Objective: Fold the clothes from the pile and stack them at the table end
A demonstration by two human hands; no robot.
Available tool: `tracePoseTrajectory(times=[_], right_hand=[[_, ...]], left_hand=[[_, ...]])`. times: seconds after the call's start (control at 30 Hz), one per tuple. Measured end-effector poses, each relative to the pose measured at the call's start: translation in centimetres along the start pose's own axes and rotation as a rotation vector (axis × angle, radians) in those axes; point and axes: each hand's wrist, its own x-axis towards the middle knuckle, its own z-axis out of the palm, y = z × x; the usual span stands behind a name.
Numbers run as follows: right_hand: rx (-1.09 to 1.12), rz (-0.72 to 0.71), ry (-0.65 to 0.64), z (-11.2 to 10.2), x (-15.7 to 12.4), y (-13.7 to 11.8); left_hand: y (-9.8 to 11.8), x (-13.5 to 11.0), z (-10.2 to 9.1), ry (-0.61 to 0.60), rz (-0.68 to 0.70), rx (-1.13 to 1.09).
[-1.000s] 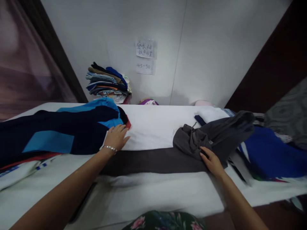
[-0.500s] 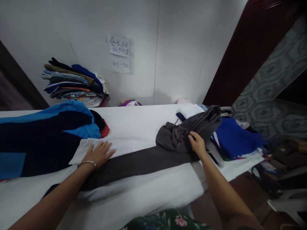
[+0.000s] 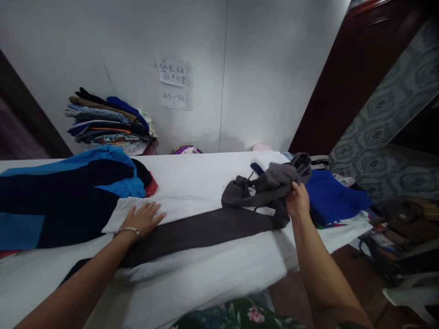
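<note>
A dark grey hoodie (image 3: pixel 212 230) with white parts lies lengthwise across the white-covered table. My left hand (image 3: pixel 143 221) rests flat on its left part, fingers stretched over white and grey cloth. At the other end, my right hand (image 3: pixel 297 200) pinches bunched grey fabric, with its fingertips closed on it. That bunched end, where a drawcord shows, is partly raised and has a gap in it. To the left, a navy and bright blue garment (image 3: pixel 68 201) is spread out beside the hoodie's white edge.
A tall stack of folded clothes (image 3: pixel 109 123) stands at the back left against the wall. Blue clothing (image 3: pixel 334 196) is heaped at the table's right end. Two paper signs (image 3: pixel 176 84) hang on the wall. A white stool (image 3: pixel 411 288) and boxes (image 3: pixel 411 221) stand at the lower right.
My right hand has moved right and slightly toward me, pulling the bunched grey fabric along and opening a gap in it. My left hand stays flat in place.
</note>
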Motion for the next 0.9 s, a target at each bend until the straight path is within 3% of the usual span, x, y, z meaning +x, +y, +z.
tracePoseTrajectory(times=[0.13, 0.27, 0.37, 0.5, 0.57, 0.6, 0.67, 0.73, 0.8, 0.9], right_hand=[[0.284, -0.07, 0.047, -0.7, -3.8, -4.3], [0.272, -0.051, 0.07, 0.5, -7.7, -5.8], [0.18, -0.061, 0.039, 1.8, -9.7, -5.9], [0.101, -0.114, -0.064, 3.8, -11.9, -5.7], [0.028, -0.2, -0.207, 4.9, -13.3, -5.5], [-0.035, -0.253, -0.349, 5.5, -14.0, -5.5], [-0.211, -0.363, -0.736, 6.7, -15.3, -5.4], [-0.381, -0.443, -1.07, 7.8, -16.2, -5.3], [-0.447, -0.474, -1.173, 8.6, -16.7, -4.9], [-0.358, -0.466, -1.113, 8.8, -16.4, -3.7]], left_hand=[[-0.2, 0.1, -0.2, -0.01, 0.007, -0.015], [0.7, 0.4, -1.5, 0.058, -0.025, -0.106], [3.9, -0.2, -3.7, 0.173, 0.038, -0.338], [10.7, -3.2, -7.6, 0.204, 0.168, -0.782], [13.9, -5.2, -9.3, 0.151, 0.25, -1.01], [15.2, -6.3, -9.9, 0.106, 0.316, -1.148], [17.1, -8.1, -10.4, 0.03, 0.402, -1.389], [18.1, -9.5, -9.8, 0.013, 0.395, -1.56], [18.5, -10.3, -8.4, 0.009, 0.29, -1.688], [18.3, -10.6, -6.1, -0.078, 0.01, -1.842]])
